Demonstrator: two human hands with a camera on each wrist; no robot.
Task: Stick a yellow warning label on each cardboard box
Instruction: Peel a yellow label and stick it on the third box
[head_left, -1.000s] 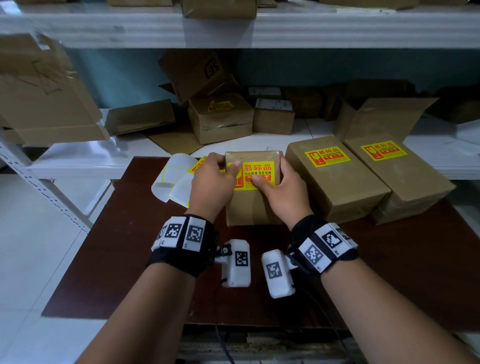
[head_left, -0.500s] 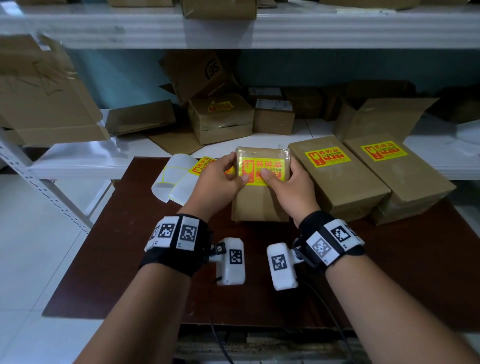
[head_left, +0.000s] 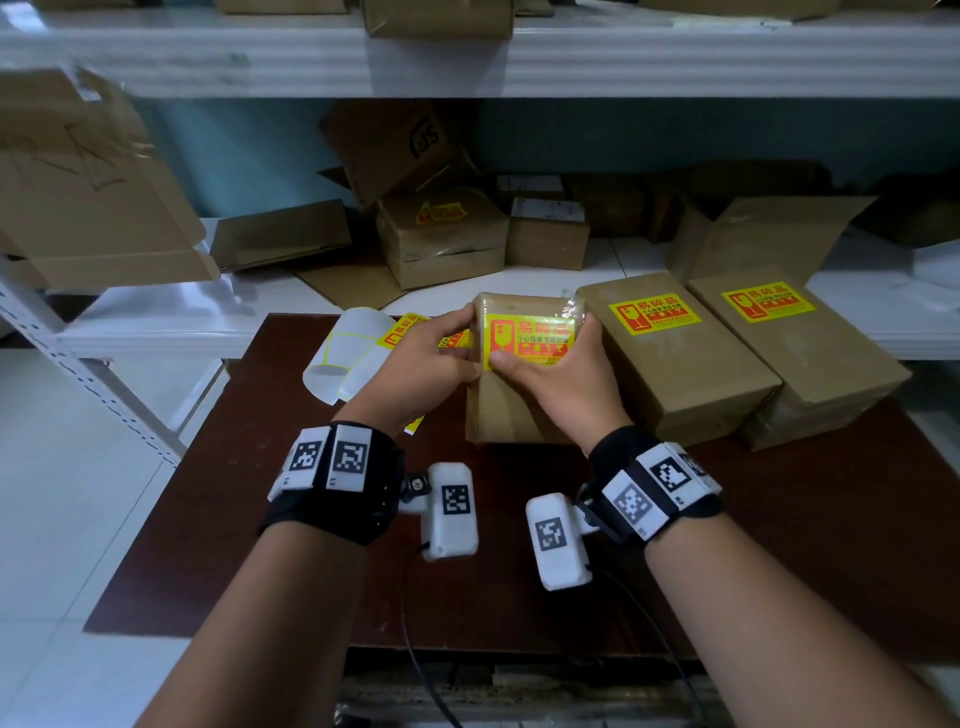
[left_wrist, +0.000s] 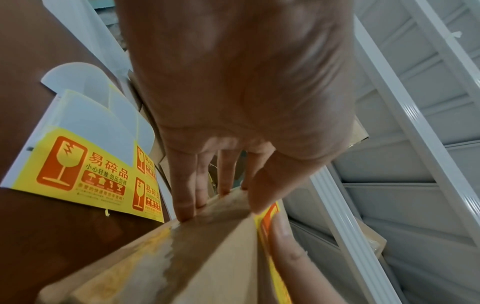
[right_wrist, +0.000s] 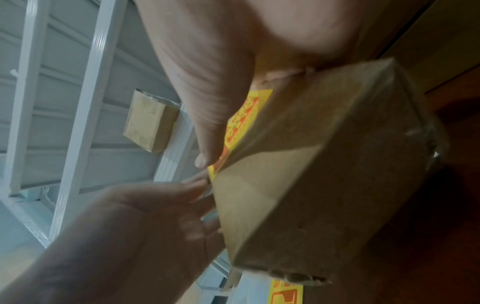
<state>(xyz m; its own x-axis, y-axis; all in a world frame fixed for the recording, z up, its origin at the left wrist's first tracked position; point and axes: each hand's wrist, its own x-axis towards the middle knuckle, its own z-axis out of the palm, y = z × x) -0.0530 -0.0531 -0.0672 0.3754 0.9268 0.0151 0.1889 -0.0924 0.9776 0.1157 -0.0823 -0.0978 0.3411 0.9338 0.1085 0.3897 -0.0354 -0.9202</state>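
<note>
Small cardboard box (head_left: 519, 395) at bench (head_left: 779, 545) centre, far end tilted up. Left hand (head_left: 421, 371) grips its 9 o'clock side, right hand (head_left: 558, 387) its 3 o'clock side, thumb on yellow label (head_left: 530, 335). Label sheet (head_left: 358, 348) lies at 10 o'clock.

Held small brown cardboard box (head_left: 519, 395) centre table; curled white-backed label sheet (head_left: 348, 353) at nine o'clock; two larger labelled brown cardboard boxes (head_left: 680, 364) at three o'clock.

box (head_left: 511, 410): plain brown cardboard
label (head_left: 530, 338): yellow, orange-red print
worktop (head_left: 805, 545): dark reddish brown
backing sheet (head_left: 353, 348): white, perhaps yellow-edged
</note>
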